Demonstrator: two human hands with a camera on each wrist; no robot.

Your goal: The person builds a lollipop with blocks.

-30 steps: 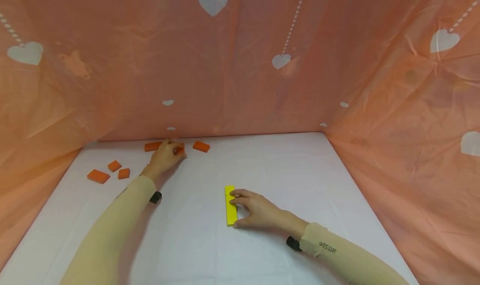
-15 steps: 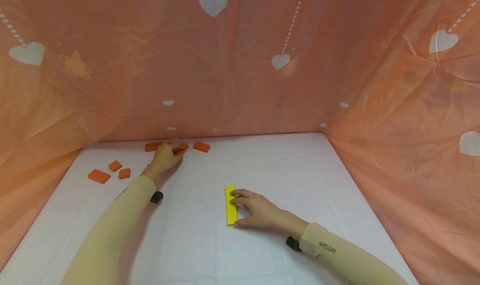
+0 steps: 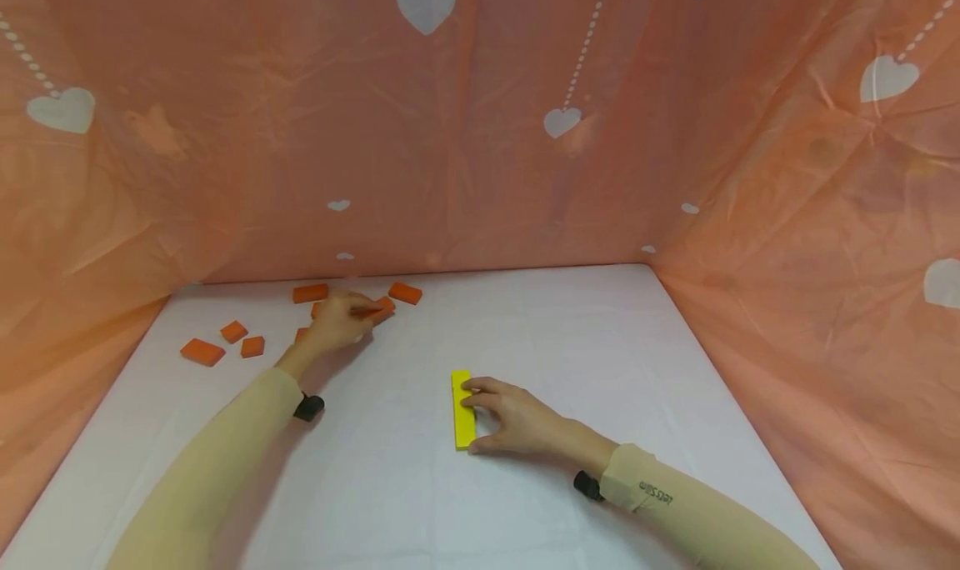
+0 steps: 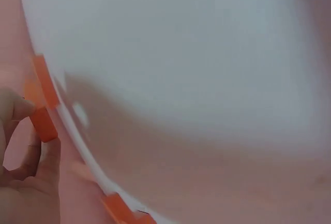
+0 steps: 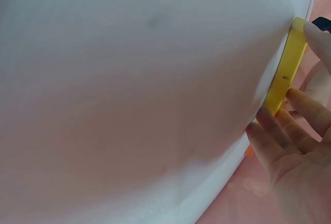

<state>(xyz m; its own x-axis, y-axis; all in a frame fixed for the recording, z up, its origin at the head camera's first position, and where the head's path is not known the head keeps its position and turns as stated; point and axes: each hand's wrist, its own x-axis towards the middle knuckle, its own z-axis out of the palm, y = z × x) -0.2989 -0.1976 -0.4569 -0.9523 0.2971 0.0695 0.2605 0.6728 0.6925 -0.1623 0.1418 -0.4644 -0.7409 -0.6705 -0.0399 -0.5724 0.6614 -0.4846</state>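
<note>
Our left fingers (image 3: 358, 298) pinch an orange oblong block (image 3: 384, 307), right fingers (image 3: 487, 400) hold a yellow bar (image 3: 462, 424): probably wooden, light, stiff, best edge-gripped.

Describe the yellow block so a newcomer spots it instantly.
Start at the white table and find the right hand near its middle. At that hand's fingertips, on the side toward the left hand, lies a long, narrow block. It is the only yellow one; the blocks around the left hand are orange.
</note>
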